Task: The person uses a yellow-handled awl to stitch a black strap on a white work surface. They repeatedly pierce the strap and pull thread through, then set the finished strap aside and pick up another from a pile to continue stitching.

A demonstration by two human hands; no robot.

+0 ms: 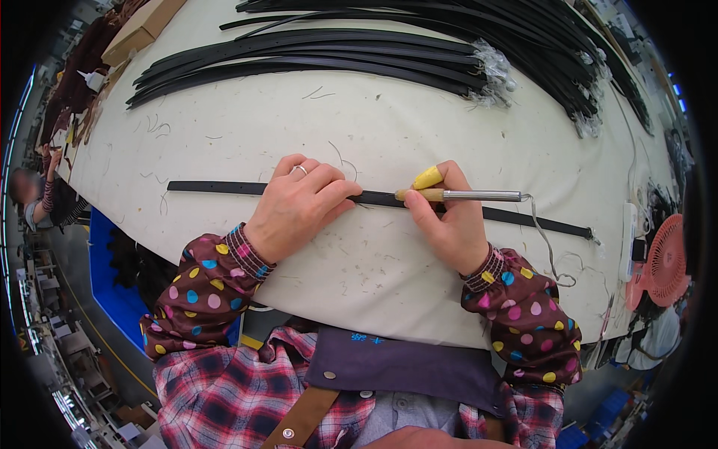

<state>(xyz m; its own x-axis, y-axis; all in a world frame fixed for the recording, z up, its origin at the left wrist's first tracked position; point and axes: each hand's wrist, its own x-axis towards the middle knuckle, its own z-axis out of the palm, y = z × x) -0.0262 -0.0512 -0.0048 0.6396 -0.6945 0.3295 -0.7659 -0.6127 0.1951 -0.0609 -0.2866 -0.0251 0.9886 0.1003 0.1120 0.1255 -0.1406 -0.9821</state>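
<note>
A narrow black belt strap (538, 221) lies across the white table in front of me, with small holes near its left end and a clear plastic wrap at its right end. My left hand (298, 202), with a ring on one finger, rests over the strap's middle, its thumb and fingers closed on it. My right hand (455, 224) grips a corded pen-like tool (482, 195) with a wooden grip and a metal tube. A yellow finger cover (427, 177) sits on the right index finger. The tool's front end is at the strap, just right of my left fingers; its tip is too small to make out.
Bundles of black straps (314, 56) with plastic-wrapped ends lie across the far side of the table (359, 284). Loose thread bits are scattered about. A pink fan (666, 258) stands at the right edge. At the left are a blue bin (112, 277), a cardboard box (146, 30) and another person.
</note>
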